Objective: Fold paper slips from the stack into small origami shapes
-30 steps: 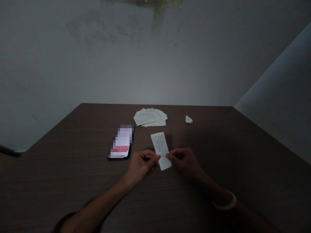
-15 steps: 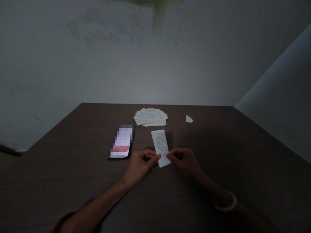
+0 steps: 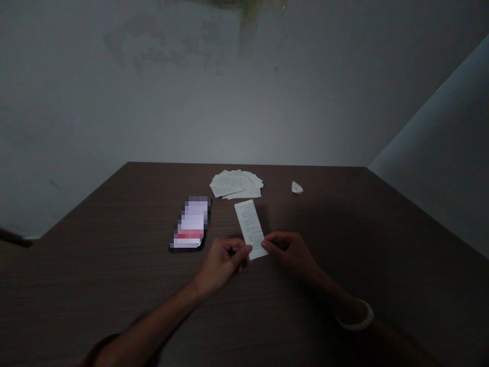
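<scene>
Paper strip [image 3: 249, 220] slants between the left hand [image 3: 222, 262] and right hand [image 3: 293, 253] over the worktop [image 3: 110, 275]; each grip pinches one long edge, thumb on top; a phone [image 3: 191, 220] lies leftward, fanned slips [image 3: 236, 183] beyond.

A narrow white paper slip [image 3: 249, 221], seemingly close-printed, slants just below mid-view, its far end leftward.
</scene>
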Demonstrator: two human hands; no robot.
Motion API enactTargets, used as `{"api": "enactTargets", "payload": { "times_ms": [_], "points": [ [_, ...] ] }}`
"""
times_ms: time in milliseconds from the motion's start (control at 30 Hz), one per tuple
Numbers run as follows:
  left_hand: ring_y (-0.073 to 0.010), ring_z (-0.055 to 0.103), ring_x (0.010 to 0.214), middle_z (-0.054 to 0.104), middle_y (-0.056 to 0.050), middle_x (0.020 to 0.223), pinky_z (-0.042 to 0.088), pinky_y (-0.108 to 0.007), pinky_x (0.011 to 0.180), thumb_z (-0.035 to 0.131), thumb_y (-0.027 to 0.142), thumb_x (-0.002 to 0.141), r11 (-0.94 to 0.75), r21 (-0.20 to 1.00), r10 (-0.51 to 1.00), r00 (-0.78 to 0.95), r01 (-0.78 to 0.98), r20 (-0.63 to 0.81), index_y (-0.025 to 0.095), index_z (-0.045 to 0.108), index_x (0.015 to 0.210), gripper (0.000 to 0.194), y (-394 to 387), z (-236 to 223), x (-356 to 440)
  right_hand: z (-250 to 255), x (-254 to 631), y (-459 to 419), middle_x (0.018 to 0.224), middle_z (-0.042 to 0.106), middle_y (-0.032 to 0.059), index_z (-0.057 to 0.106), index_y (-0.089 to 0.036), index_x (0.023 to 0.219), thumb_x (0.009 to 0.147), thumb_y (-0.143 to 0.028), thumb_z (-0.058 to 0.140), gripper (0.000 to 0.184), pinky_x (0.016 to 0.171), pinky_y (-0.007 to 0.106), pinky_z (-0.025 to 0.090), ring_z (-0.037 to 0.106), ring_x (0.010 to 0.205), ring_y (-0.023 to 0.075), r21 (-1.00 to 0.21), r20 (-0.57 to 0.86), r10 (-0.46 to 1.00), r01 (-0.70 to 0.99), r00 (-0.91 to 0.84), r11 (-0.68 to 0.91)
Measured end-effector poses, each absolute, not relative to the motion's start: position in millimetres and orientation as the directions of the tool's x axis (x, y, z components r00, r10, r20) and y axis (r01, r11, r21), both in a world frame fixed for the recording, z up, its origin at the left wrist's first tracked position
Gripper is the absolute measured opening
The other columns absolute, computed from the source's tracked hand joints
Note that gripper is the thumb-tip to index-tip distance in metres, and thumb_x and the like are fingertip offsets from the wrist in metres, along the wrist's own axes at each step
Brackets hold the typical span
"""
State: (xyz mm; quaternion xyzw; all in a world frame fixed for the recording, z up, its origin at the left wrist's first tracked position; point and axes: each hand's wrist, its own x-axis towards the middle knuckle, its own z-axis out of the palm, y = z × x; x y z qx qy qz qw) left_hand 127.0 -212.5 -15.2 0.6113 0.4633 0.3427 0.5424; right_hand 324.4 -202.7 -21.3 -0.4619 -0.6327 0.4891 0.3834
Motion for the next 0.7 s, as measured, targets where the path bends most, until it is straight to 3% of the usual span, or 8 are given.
{"api": "enactTargets", "payload": {
  "times_ms": [267,467,700],
  "points": [
    [-0.0075,0.04,0.041,0.052,0.002,0.048,0.027,-0.018,0.041,0.056,0.047,0.086,0.038,0.981,0.932,0.346,0.192,-0.104,0.014,0.068,0.069,0.039,-213.5,-14.2,127.2,-20.7,323.5,-203.3,0.079,0.076,0.0046,0.076,-0.017,0.081,0.078,-0.033,0.068,0.018,0.064,0.028,0.052,0.071,0.072,0.0201,-0.974,-0.006,0.97,0.219,-0.243,0.049],
    [-0.008,0.045,0.044,0.062,-0.002,0.058,0.03,-0.018,0.042,0.062,0.046,0.082,0.052,0.964,0.941,0.311,0.261,-0.135,0.013,0.068,0.069,0.037,-213.0,-15.7,129.4,-19.7,321.2,-205.7,0.076,0.075,0.0052,0.075,-0.016,0.078,0.078,-0.034,0.069,0.02,0.06,0.026,0.051,0.07,0.069,0.0195,-0.969,0.012,0.983,0.24,-0.182,0.056],
    [-0.0066,0.042,0.041,0.061,-0.003,0.058,0.031,-0.017,0.038,0.06,0.049,0.083,0.105,0.968,0.917,0.354,0.226,-0.182,0.01,0.067,0.071,0.041,-213.6,-18.8,128.4,-22.5,321.5,-204.1,0.083,0.076,0.0053,0.074,-0.015,0.084,0.079,-0.035,0.068,0.021,0.067,0.027,0.052,0.071,0.075,0.019,-0.991,-0.014,0.959,0.131,-0.283,0.024]
  ]
}}
